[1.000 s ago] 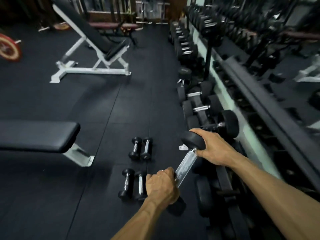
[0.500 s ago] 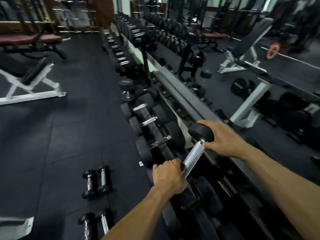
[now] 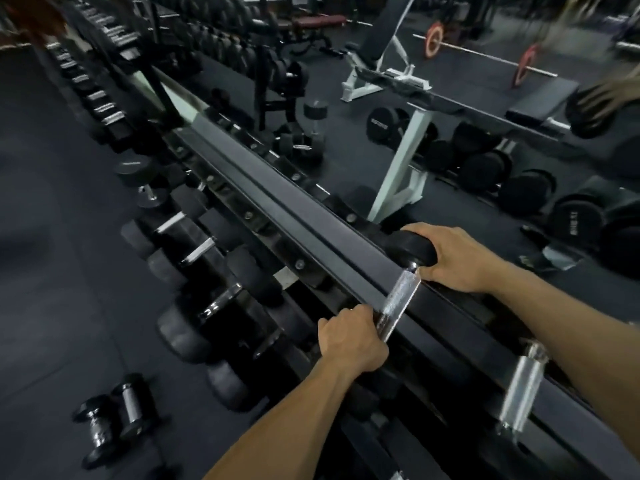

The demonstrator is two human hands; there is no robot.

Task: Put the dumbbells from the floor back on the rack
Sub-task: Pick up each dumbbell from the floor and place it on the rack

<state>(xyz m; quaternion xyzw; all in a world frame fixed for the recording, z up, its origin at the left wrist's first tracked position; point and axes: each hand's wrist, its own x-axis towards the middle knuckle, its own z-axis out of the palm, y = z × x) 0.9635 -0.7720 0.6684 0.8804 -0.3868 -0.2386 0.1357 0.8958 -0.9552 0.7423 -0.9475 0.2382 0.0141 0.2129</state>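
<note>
Left hand [image 3: 351, 337] grips the black rubber-headed, chrome-handled dumbbell [image 3: 398, 299]; right hand [image 3: 457, 258] cups its far head (seemingly above the black steel rack [image 3: 277, 202]): fingers may get pinched.

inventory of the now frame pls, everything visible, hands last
held dumbbell: one, black heads with chrome handle, tilted across the top rail of the rack
rack: one, black and grey, runs diagonally from top left to bottom right
racked dumbbells: many, black with chrome handles, lower tier left of the rail; count unclear
floor dumbbells: two small, black with chrome handles, bottom left on the floor
mirror: one behind the rack, reflects benches, a barbell with red plates, more dumbbells
floor: dark rubber mat, left
left hand: closed round the lower handle
right hand: cupping the upper head
</note>
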